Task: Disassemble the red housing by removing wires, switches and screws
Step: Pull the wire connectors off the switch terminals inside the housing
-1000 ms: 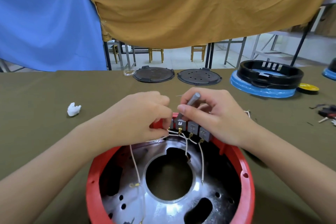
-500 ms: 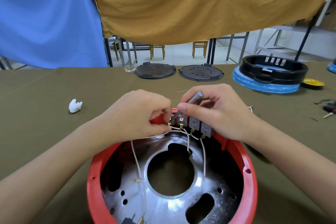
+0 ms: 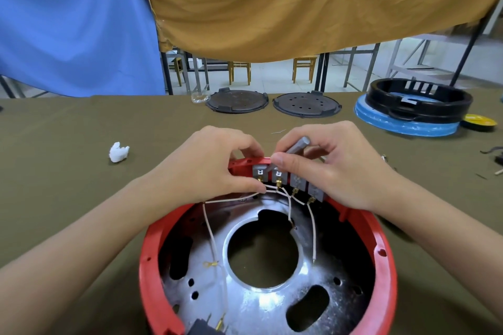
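The round red housing point(image 3: 386, 266) lies open side up on the table in front of me, with a shiny metal plate point(image 3: 261, 304) inside. A row of grey switches point(image 3: 298, 181) sits on its far rim, with white wires point(image 3: 209, 228) running down from their brass terminals. My left hand point(image 3: 206, 171) pinches a white wire beside the leftmost switch. My right hand point(image 3: 334, 166) grips a grey tool point(image 3: 295, 145) whose tip points down onto the switch row.
Two dark round lids point(image 3: 236, 102) point(image 3: 306, 105) lie at the table's far edge. A black ring on a blue base point(image 3: 413, 109) and a yellow disc point(image 3: 479, 121) sit far right. A white crumpled scrap point(image 3: 119, 152) lies left. Small parts point(image 3: 494, 155) lie at the right edge.
Both hands stay at the switch row. The view has shifted slightly, and the white wire in my left hand now stretches out more to the left.
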Demonstrator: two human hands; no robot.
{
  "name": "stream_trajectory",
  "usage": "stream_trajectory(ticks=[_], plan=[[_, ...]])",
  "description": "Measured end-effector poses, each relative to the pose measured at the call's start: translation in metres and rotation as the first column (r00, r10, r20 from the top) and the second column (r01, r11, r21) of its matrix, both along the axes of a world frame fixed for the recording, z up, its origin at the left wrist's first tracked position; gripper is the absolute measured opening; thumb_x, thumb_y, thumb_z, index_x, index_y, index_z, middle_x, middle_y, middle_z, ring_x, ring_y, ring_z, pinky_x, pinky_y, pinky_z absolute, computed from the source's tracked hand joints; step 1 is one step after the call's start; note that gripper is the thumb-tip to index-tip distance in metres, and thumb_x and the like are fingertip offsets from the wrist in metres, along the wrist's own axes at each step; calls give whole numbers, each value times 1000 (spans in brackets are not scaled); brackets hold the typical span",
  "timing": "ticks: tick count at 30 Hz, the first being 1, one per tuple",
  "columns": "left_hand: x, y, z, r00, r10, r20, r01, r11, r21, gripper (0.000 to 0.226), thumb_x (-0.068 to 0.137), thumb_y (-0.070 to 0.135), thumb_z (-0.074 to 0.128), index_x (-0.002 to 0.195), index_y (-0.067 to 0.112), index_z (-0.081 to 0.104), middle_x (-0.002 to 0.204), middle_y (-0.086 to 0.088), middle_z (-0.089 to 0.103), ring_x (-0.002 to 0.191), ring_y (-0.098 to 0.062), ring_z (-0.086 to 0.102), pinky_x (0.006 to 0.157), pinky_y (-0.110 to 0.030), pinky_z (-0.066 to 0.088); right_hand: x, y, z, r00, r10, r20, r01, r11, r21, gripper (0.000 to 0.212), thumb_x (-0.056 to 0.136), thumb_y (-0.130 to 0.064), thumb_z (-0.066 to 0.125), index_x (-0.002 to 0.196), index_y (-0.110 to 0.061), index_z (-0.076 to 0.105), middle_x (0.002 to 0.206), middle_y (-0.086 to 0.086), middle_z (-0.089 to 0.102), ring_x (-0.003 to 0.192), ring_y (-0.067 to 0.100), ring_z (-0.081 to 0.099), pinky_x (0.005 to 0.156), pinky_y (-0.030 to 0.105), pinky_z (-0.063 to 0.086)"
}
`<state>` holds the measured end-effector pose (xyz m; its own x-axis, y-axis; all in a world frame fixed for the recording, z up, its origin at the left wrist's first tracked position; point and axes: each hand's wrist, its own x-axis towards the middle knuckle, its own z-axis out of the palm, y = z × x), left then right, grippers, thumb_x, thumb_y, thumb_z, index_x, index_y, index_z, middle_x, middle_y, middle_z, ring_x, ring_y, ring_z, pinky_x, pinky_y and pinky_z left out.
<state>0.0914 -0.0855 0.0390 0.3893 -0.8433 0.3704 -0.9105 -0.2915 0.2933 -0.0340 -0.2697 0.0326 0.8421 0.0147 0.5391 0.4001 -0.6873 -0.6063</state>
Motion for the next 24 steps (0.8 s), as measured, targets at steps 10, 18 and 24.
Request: stream_trajectory(ticks=[10, 18, 24], plan=[[-5, -1, 2, 999, 0, 47, 0, 1000, -8, 46, 67, 52, 82, 104, 25, 73, 93, 11, 70, 79, -5, 63, 78, -32, 53, 12, -3, 2, 990, -12, -144, 52, 959, 277, 15, 91, -17, 71, 81, -7, 73, 69, 7, 73, 66, 23, 68, 69, 34, 54], [-5, -1, 2, 999, -12, 36, 12, 1000, -13, 41, 69, 51, 81, 100, 27, 72, 89, 14, 67, 76, 0, 62, 74, -31, 54, -1, 5, 4, 998, -57, 29, 59, 994, -91, 11, 90, -33, 68, 80, -30, 70, 67, -1, 69, 59, 18, 62, 57, 41, 49], [-5, -1, 3, 996, -21, 84, 20, 1000, 5, 44, 71, 50, 81, 103, 22, 73, 90, 11, 67, 77, -5, 60, 76, -31, 51, 4, 1, 6, 999, -44, -32, 44, 999, 12, 13, 92, -21, 71, 79, -21, 73, 69, -4, 72, 66, 13, 68, 68, 40, 55]])
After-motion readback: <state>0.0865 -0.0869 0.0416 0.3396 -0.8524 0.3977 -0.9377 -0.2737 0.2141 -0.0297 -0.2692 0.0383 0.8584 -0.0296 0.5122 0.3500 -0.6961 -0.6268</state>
